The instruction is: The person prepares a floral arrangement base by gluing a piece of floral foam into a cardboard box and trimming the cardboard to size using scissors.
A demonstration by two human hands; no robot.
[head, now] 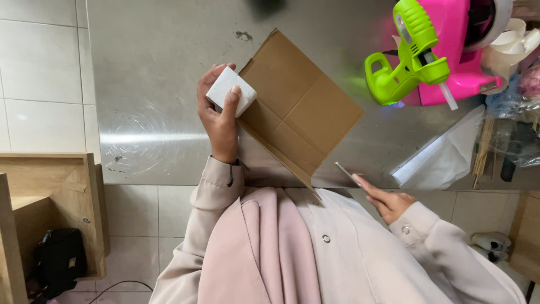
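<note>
My left hand (216, 115) is closed around a small white foam block (230, 90) and holds it against the left edge of a flat brown cardboard sheet (301, 110) lying on the steel table (152, 67). My right hand (388, 202) is at the table's near edge, right of the cardboard, gripping a thin flat metal blade (347, 173) that points toward the cardboard's lower corner.
A lime-green glue gun (408, 56) rests at the back right against a pink device (458, 50). A clear plastic bag (444, 155) and wooden skewers (484, 152) lie at the right. A wooden shelf (50, 197) with a black object stands at the lower left over the tiled floor.
</note>
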